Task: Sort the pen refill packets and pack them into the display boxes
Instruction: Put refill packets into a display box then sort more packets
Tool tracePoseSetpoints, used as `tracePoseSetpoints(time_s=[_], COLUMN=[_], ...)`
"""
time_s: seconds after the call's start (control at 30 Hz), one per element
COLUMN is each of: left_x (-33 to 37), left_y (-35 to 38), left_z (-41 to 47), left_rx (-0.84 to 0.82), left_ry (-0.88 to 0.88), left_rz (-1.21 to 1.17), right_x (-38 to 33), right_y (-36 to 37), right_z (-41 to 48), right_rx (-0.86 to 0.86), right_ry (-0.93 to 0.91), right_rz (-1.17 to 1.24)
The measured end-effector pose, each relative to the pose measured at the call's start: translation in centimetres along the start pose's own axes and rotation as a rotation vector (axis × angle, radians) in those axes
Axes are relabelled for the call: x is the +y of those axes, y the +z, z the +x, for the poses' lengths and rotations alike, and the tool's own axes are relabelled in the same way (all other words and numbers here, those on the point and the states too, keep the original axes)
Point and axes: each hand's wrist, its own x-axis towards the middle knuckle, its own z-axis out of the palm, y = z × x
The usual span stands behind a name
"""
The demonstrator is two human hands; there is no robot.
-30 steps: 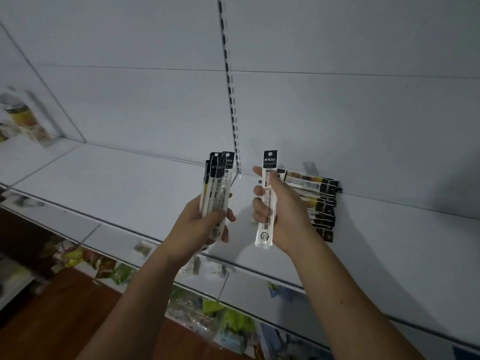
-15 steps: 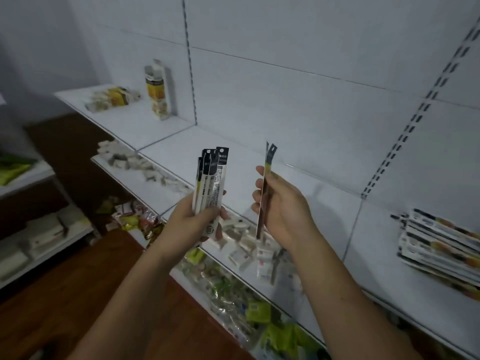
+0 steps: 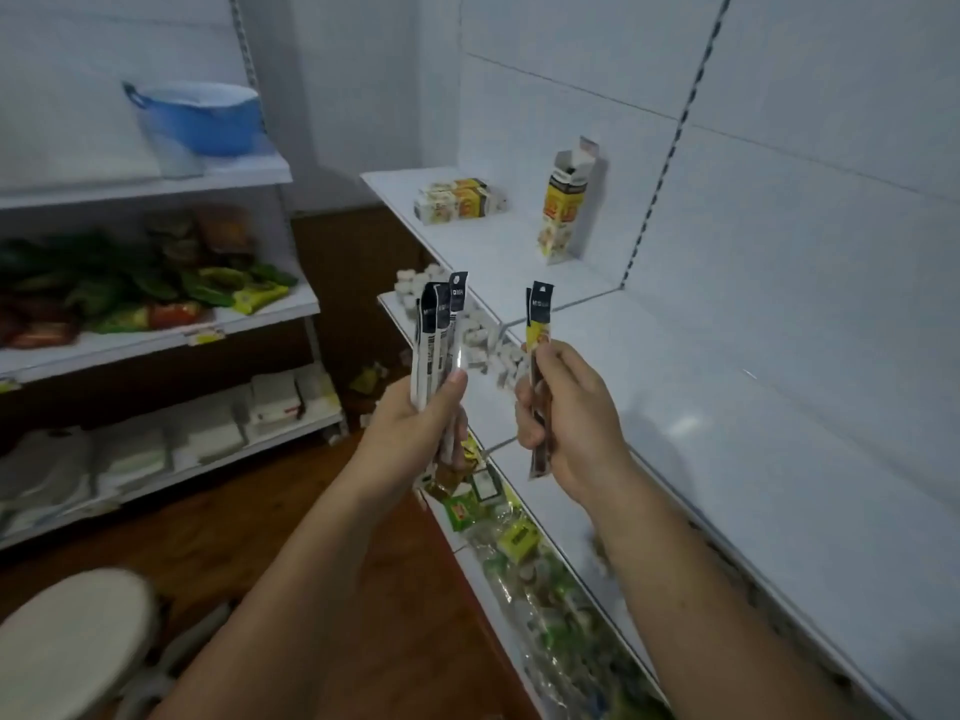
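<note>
Both raised: left hand [image 3: 410,428] grips packets [image 3: 435,332], right hand [image 3: 576,423] grips 1 packet [image 3: 539,320].

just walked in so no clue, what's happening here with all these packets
A person at white shelves is sorting pen refill packets. The left hand grips a bunch of packets upright; the right hand holds a yellow-marked packet, maybe two, apart from the bunch. An open display box stands ahead on those shelves, other boxes lying left of it. Neither hand is near it.
</note>
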Motion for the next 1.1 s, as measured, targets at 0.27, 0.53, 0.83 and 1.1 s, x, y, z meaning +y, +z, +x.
tracePoseSetpoints(time_s=[0.27,0.53,0.83,1.1], left_x=[-1.3,-2.4,-5.2,-6.8], left_y=[-5.9,-10.6,-17.9,-25.5], left_z=[11.6,21.8,33.2,47.5], left_rx=[0.087,0.19,0.194,0.064], left_ry=[-0.017,-0.075,-0.043,-0.018], left_rz=[0.12,0.148,0.095,0.149], right_x=[2.3,2.5,4.3,5.0], right_y=[5.0,9.2,14.8,18.7], right_z=[14.4,26.1,38.2,51.7], right_rx=[-0.076,-0.204,-0.164,0.086], right_ry=[0.094,0.152,0.135,0.054], right_rz=[0.075,0.098,0.104,-0.018])
